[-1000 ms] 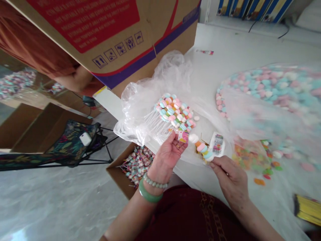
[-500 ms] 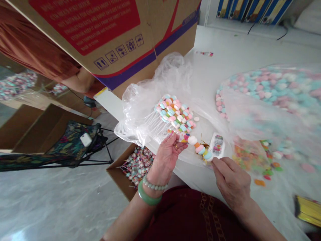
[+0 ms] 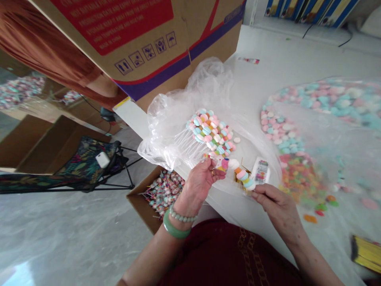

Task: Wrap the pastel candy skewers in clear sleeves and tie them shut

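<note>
Head view: left hand (image 3: pixel 198 186) fingers curl round a candy stick (image 3: pixel 243 177) while right hand (image 3: pixel 276 210) fingers pinch its tip, steadying it at four o'clock.

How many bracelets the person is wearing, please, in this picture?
2, both on the left wrist: a green bangle and a pale beaded bracelet.
</note>
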The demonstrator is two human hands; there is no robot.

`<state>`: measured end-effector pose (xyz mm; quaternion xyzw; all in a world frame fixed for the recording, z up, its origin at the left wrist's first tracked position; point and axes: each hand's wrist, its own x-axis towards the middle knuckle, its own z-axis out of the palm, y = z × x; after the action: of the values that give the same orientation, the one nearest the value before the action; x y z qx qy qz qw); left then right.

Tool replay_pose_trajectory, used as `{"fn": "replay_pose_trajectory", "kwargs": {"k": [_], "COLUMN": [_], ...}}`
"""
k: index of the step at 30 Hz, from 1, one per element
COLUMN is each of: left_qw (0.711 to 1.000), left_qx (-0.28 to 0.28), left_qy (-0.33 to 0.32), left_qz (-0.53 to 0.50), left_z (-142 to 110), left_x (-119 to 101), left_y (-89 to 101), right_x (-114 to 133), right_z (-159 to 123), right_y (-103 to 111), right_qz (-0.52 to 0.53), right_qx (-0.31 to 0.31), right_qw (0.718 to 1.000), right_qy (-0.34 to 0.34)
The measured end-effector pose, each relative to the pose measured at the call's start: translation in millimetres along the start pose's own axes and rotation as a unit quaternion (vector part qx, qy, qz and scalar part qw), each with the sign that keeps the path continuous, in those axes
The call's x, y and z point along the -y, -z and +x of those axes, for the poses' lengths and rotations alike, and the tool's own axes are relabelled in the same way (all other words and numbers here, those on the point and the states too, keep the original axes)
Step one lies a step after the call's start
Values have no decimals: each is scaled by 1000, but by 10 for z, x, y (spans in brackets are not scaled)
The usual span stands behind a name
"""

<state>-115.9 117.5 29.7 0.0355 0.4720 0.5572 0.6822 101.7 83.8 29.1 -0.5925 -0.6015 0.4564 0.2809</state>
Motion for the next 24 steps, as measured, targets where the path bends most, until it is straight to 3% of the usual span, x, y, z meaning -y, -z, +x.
{"fn": "replay_pose_trajectory", "kwargs": {"k": [3, 9, 19, 24], "left_qw": [1000, 999, 991, 992], "left_qx": [24, -49, -66, -61], "left_qy": [-4, 1, 104, 106], "left_qz": [14, 2, -47, -37], "left_z": [-8, 34, 29, 22], "left_x": [1, -8, -64, -63], "left_y": [25, 16, -19, -13], "right_x": [-11, -3, 29, 0], "right_z": [10, -30, -80, -55], "right_y": [6, -2, 35, 15], "right_qz": [19, 36, -43, -124], "right_qx": [-7, -22, -44, -62], "right_qw": [1000, 999, 987, 967], "right_qy": [-11, -1, 150, 215]}}
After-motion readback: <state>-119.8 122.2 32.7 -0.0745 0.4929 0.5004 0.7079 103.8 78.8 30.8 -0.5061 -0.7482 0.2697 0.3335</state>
